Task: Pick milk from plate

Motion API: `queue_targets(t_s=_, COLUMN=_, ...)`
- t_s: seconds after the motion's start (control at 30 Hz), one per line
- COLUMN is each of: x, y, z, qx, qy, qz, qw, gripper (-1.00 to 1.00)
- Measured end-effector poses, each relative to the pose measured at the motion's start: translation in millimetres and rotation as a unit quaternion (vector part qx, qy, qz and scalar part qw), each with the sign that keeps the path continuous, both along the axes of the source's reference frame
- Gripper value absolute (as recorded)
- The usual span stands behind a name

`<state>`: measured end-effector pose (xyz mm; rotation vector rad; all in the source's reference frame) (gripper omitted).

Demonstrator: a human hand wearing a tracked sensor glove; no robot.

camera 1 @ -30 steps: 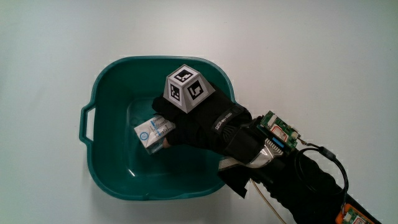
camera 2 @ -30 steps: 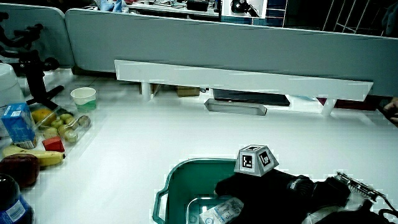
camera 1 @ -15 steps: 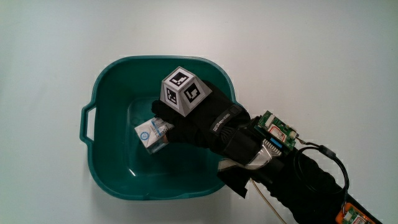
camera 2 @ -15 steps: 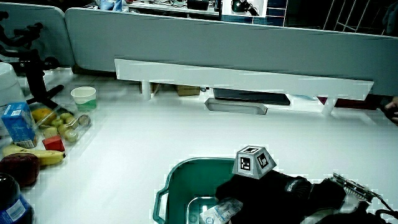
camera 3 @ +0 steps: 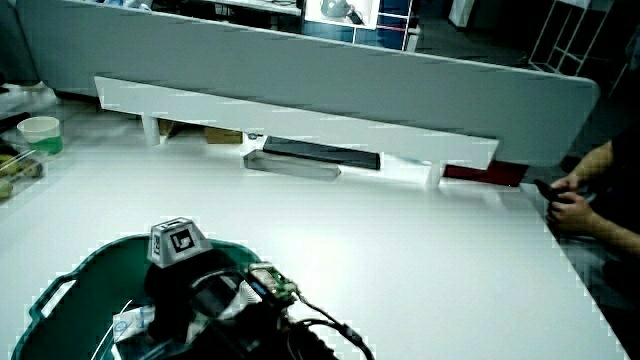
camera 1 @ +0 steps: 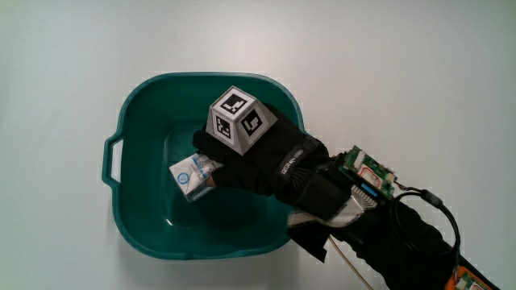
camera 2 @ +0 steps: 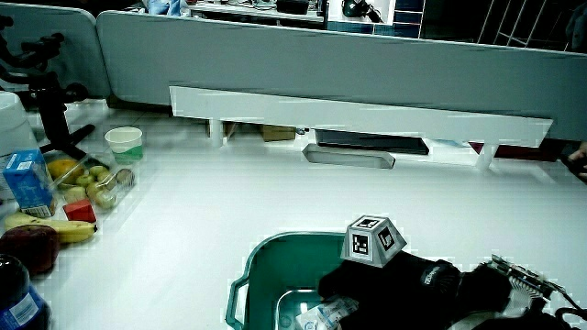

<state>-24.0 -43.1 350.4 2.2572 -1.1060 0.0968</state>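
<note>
The milk carton [camera 1: 193, 172] lies inside the teal basin [camera 1: 137, 109] on the table, hands [camera 1: 246, 161] clenched around its 3 o'clock end, so a shallow pinch could let it slip back while clearing the rim.

The hand [camera 1: 258, 157] grips the milk carton [camera 1: 192, 171] inside the teal basin [camera 1: 141, 225].
</note>
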Motion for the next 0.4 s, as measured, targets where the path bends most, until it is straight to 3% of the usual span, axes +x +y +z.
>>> queue_targets(t_s=0.13, x=5.0, y=0.4, z=-9.0, qx=0.013, qy=-0.003, qz=0.003, qw=0.9999, gripper=1.00)
queue_targets(t_s=0.2, x=9.1, y=-0.6, z=-3.1, qx=0.002, qy=0.007, qz=0.001, qw=1.0000, gripper=1.00)
queue_targets(t_s=0.33, x=19.7, y=-0.5, z=-20.3, qx=0.021, qy=-0.010, qz=0.018, qw=0.9996, gripper=1.00)
queue_targets(t_s=0.4, x=25.9, y=-1.0, z=-13.2, qx=0.023, qy=0.009, qz=0.019, qw=0.9995, gripper=1.00)
